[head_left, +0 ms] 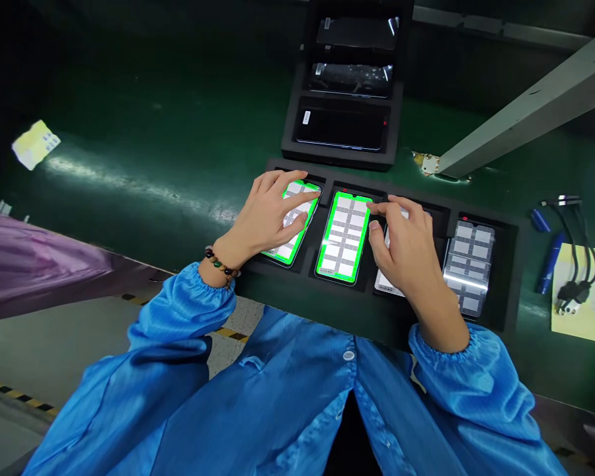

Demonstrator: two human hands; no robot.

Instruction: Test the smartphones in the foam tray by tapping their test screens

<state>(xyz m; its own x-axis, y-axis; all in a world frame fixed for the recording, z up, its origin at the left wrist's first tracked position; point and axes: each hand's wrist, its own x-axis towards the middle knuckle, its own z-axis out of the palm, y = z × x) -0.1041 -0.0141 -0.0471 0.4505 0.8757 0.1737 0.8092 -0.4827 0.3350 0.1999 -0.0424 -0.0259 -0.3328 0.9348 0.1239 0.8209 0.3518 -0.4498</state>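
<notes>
Several smartphones lie in the slots of a black foam tray (510, 271) at the table's near edge. My left hand (264, 215) is over the leftmost smartphone (293, 248), fingers apart, a fingertip at the upper right of its screen. Green borders frame the lit grids on this phone and on the second smartphone (346, 238). My right hand (406, 248) spreads above the third smartphone (387, 283), covering most of it, with its index fingertip at the second phone's upper right edge. The rightmost smartphone (470, 268) shows a dimmer grid of squares. Neither hand holds anything.
Behind stands another black foam tray (337, 158) with dark-screened phones. A grey metal post (520, 106) slants up at the right. Black cables (582, 264), a blue marker (550, 264) and yellow paper (578, 327) lie far right; a crumpled yellow paper (36, 144) lies far left.
</notes>
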